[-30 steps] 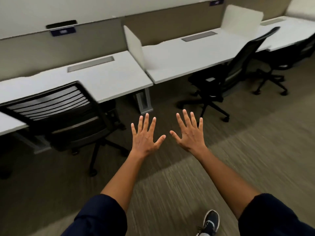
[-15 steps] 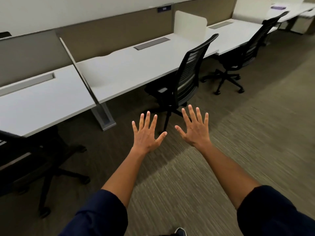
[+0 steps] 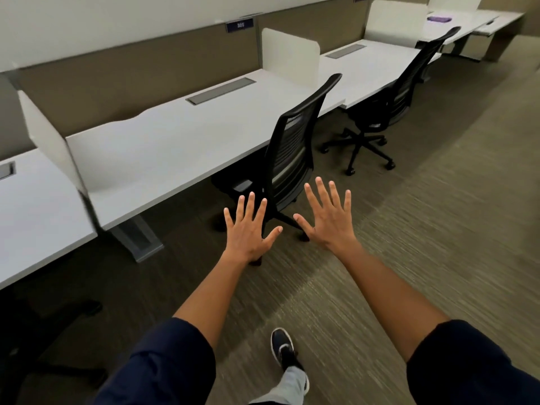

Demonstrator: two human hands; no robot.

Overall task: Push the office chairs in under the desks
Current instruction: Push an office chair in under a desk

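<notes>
A black mesh-back office chair stands just ahead of me, its seat partly under a white desk and its back angled out over the carpet. My left hand and my right hand are both held out in front with fingers spread, empty, short of the chair's back and apart from it. A second black chair stands further right, pulled out from the following white desk. The base of a third chair shows at the lower left under another desk.
White divider panels separate the desks along a tan partition wall. A grey desk leg stands on the floor left of the near chair. A purple object lies on the far desk. Open carpet spreads to the right. My shoe is below.
The view has shifted rightward along the row; the first chair slid out to the lower left and the middle chair now sits right before my hands, which stay spread and empty.
</notes>
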